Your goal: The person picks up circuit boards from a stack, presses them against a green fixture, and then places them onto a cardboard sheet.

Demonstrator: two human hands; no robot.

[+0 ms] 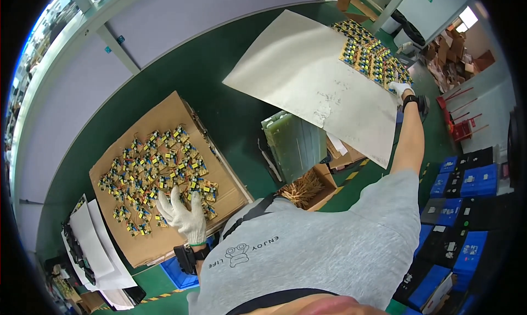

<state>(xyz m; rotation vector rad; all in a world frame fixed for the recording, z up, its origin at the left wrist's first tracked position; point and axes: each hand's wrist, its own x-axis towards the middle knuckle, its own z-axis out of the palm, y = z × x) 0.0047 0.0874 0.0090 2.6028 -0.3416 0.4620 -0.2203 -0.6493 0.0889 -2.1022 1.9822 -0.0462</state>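
Observation:
Many small circuit boards (159, 161) with yellow and blue parts and thin wires lie spread over a cardboard sheet (132, 250) on the left. My left hand (184, 213), in a white knit glove, rests over the near boards with its fingers apart, and I see nothing held in it. At the far right, more circuit boards (370, 54) stand in close rows on the corner of a large pale sheet (307, 62). My right arm is stretched out there. My gloved right hand (401, 89) has its fingers closed at the nearest board of those rows, partly hidden by the hand's back.
A greenish translucent block of sheets (296, 142) stands between the two surfaces, above an open carton (324, 194) of brown strips. White sheets (96, 243) lie at the lower left. Blue and black bins (477, 180) are stacked at right, near a red stool (464, 129).

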